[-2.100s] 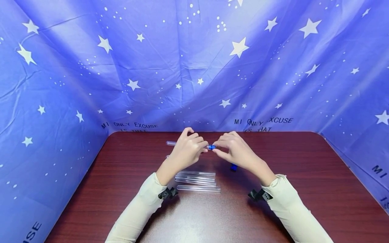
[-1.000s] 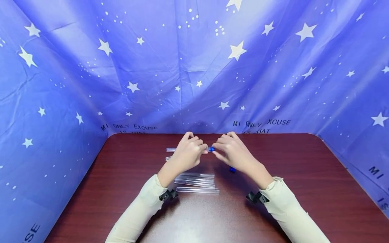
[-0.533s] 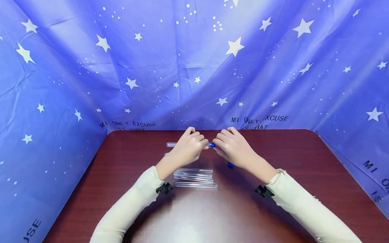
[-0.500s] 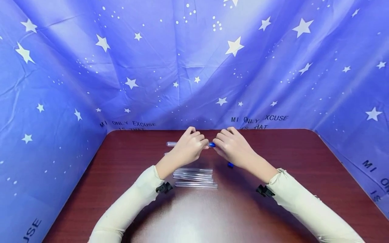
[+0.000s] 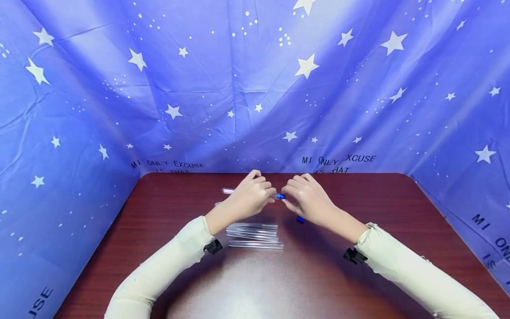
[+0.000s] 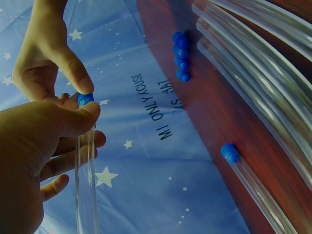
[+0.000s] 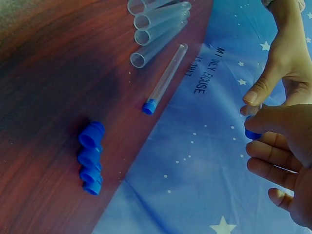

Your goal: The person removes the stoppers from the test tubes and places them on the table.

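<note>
My left hand [image 5: 253, 198] grips a clear test tube [image 6: 86, 180] near its mouth, thumb on one side and fingers on the other. A blue cap [image 6: 85, 98] sits at the tube's mouth end. Thumb and fingers of my right hand [image 5: 311, 196] pinch this cap, seen partly hidden behind the thumb in the right wrist view. The tube is held above the table, its rounded end pointing left. How deep the cap sits cannot be made out.
On the table [image 5: 378, 212] lie several uncapped test tubes [image 5: 253, 231] side by side, below the hands. One blue-capped tube [image 7: 165, 80] lies apart, beyond them. Loose blue caps [image 7: 90, 156] form a row to the right. A starry blue cloth [image 5: 199, 88] hangs behind.
The held tube has gone from level to tilted slightly down on the right, and both hands have shifted a little rightward. Both forearms have swung outward. Both hands keep their hold.
</note>
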A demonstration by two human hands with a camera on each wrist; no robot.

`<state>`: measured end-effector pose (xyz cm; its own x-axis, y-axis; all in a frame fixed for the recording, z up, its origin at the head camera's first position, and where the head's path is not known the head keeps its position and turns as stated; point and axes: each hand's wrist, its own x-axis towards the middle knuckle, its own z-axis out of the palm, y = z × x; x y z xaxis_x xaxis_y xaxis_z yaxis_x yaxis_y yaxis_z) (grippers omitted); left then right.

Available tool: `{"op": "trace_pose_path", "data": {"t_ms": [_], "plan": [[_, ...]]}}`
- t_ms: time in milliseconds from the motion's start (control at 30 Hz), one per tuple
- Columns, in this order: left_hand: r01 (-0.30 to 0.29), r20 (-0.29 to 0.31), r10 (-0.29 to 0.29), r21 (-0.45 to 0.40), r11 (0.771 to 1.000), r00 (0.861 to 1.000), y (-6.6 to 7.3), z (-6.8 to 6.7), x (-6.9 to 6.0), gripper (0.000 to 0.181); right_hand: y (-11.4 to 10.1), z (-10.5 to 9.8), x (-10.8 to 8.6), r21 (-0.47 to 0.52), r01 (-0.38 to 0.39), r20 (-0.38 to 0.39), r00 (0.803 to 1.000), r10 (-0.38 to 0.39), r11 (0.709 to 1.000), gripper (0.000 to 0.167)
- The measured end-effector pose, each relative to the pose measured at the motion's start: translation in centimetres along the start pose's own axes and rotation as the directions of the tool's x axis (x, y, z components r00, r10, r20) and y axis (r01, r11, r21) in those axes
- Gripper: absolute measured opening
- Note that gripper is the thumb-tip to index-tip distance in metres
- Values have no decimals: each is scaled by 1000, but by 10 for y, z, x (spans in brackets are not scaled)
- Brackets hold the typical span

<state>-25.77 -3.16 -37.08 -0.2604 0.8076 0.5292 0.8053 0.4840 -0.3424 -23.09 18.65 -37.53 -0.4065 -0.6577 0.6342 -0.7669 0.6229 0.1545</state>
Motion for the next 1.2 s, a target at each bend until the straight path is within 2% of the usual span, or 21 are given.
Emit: {"op": "trace_pose_path", "data": {"t_ms": [233,400,533,767,1067,1200], "plan": [[-9,-11,9,-8,1000,1000,0,1,-4,11,-4,0,-3,59,-99,49,994,96,993,17],[-22,-34,21,-12,1000,999,0,4,-6,11,-5,-1,-6,127,-202,107,976,189,971,15],[-13,-34,13,-9,1000,999,1,4,-7,10,-6,0,-7,158,-255,109,965,240,954,15],[18,-39,-19,-31,999,999,4,5,-9,11,-7,4,-11,168,-283,90,958,272,944,14],[-4,-26,4,-7,1000,1000,7,12,-9,13,-7,4,-15,18,-206,176,964,200,978,17],[-2,-10,2,-26,1000,1000,6,11,-6,16,-4,3,-17,20,-229,212,952,220,973,19]]}}
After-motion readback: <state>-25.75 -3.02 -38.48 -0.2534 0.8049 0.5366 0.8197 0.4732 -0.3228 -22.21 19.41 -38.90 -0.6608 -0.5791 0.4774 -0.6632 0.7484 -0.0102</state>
